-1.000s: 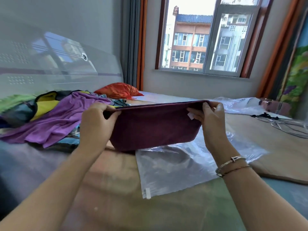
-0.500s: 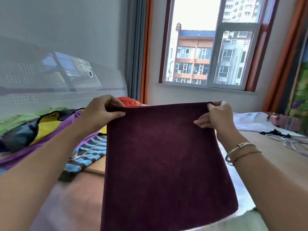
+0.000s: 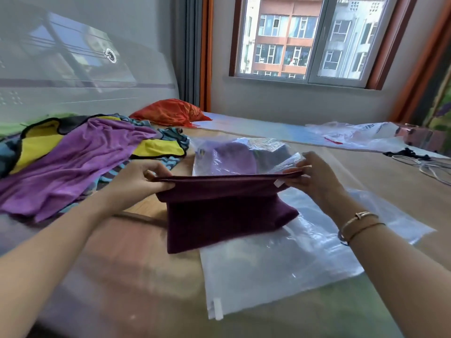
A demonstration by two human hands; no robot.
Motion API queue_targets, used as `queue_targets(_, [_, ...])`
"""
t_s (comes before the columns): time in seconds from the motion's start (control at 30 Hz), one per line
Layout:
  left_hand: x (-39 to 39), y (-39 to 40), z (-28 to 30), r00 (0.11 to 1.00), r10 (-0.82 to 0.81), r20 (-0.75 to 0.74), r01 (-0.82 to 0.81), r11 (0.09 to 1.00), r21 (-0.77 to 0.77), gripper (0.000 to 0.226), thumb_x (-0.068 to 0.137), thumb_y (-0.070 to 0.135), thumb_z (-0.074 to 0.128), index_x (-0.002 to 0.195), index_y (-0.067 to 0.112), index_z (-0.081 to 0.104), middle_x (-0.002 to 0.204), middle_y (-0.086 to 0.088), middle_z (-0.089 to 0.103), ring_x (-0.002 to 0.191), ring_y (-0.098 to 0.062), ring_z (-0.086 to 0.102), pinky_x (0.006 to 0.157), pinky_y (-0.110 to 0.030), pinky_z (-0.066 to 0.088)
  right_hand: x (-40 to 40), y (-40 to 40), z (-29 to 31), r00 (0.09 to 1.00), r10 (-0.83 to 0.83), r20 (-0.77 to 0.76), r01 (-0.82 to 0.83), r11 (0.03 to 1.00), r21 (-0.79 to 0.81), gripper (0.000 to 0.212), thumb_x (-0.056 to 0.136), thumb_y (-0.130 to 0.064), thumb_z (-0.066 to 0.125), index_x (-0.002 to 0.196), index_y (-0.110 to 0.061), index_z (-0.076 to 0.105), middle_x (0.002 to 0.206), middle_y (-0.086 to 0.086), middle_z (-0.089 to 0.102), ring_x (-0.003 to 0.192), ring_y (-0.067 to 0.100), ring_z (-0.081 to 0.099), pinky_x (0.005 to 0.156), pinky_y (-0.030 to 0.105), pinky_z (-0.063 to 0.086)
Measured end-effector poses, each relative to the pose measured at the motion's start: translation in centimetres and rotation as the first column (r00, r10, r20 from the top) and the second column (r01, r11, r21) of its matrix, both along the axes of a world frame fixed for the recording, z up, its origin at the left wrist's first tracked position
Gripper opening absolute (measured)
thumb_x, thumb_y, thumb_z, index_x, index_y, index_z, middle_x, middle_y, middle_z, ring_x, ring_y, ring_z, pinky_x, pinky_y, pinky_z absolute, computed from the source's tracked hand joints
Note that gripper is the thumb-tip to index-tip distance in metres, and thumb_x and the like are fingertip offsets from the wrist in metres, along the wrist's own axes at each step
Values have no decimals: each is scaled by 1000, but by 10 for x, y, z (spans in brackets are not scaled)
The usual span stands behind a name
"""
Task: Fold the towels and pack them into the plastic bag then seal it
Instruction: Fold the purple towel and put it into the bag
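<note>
towel (image 3: 227, 215) dark maroon, folded double

Maroon towel (image 3: 227, 215) pinched between left hand (image 3: 136, 181) and right hand (image 3: 317, 181), over plastic bag (image 3: 280, 259).

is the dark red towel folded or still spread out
Folded, partly. The dark red towel is doubled over; the left hand and right hand pinch its top edge and its lower part rests on the flat plastic bag.

- A bedroom in a home: a bed (image 3: 122, 276) with a padded headboard (image 3: 73, 76).
- Loose clothes (image 3: 80, 152) lie heaped on it.
- A curtained window (image 3: 310, 37) faces apartment blocks.
</note>
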State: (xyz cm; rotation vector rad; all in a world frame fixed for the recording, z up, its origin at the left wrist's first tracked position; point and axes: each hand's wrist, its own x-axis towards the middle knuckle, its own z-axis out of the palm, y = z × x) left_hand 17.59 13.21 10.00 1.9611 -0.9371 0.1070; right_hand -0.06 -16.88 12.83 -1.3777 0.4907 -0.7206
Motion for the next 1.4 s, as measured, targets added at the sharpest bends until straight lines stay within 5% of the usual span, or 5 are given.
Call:
queue_targets(0.37, [-34,4,-53,987,25,160,-61,973,221,19,73,6,74,73,21,63,70,5,60,57,-5,53,54,-17,38,5,1,-46,925,-175,-337,31,919,-393,21,79,8,58,79,-13,52,98,22,65,84,31,63,69,37,52])
queue_targets(0.63, [-13,-16,-13,870,343,355,-267,932,-245,11,79,2,70,84,10,63,88,-3,61,86,-22,55,78,-32,43,38,14,-13,974,-202,106,226,795,-563,38,67,19,37,82,-7,60,79,1,59,85,20,55,79,26,46])
queue_targets(0.97, [-45,-3,-98,940,-35,339,-45,973,226,35,67,14,77,72,39,53,78,16,58,78,-10,50,74,-41,48,1,-8,-80,847,-355,-396,-53,683,-728,28,72,10,50,93,-7,57,103,15,59,91,24,51,69,25,35])
queue_targets(1.23, [-55,-18,-99,915,383,-129,-377,924,65,32,84,41,70,85,12,56,97,-4,54,82,-14,53,71,-27,39,19,-13,-80,583,-422,-694,-206,750,-629,70,89,-41,53,136,5,32,124,22,54,118,41,49,97,42,42])
queue_targets(1.4, [-42,-31,-92,693,372,-618,-411,908,84,60,73,45,78,107,5,47,107,-9,57,97,-25,58,84,-35,48,29,1,-67,594,-297,-747,-249,816,-522,21,88,-21,58,76,-8,48,82,8,53,84,24,53,75,29,40])
